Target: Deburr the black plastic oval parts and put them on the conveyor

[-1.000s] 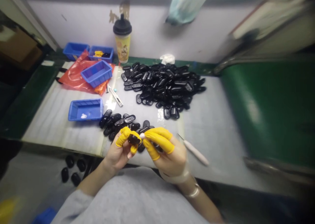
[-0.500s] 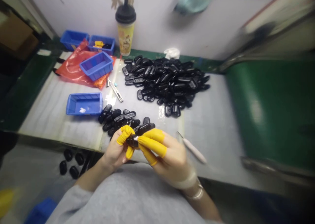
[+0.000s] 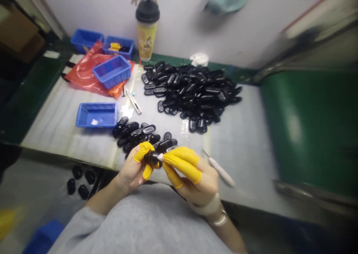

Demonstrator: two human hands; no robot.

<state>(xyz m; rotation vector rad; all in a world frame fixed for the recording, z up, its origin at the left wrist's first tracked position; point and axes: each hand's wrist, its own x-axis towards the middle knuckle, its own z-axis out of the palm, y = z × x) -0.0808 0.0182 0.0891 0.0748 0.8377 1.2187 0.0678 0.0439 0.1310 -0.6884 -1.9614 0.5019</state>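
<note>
Yellow finger cots cover several fingers of both hands. My left hand (image 3: pixel 137 164) is closed around a small glossy black oval casing (image 3: pixel 151 158), held just above the table's front edge. My right hand (image 3: pixel 192 172) pinches a small white bit (image 3: pixel 160 156), perhaps a wad of tissue or cloth, against the right end of the casing. Just beyond my hands lies a small group of similar black casings (image 3: pixel 137 133). To the right of my right hand rests a pick-like tool (image 3: pixel 221 171) with a pale handle and thin metal tip.
A large heap of black casings (image 3: pixel 192 90) covers the table's middle. At left are a blue bin (image 3: pixel 97 115) holding a white scrap, another blue bin (image 3: pixel 112 72) on a red plastic bag (image 3: pixel 84 77), and a utility knife (image 3: pixel 133 102). A lidded cup (image 3: pixel 147 30) stands behind.
My right hand has shifted slightly right, and more of the white bit shows at its fingertips. My left hand still grips the casing. The whole view has shifted a little.
</note>
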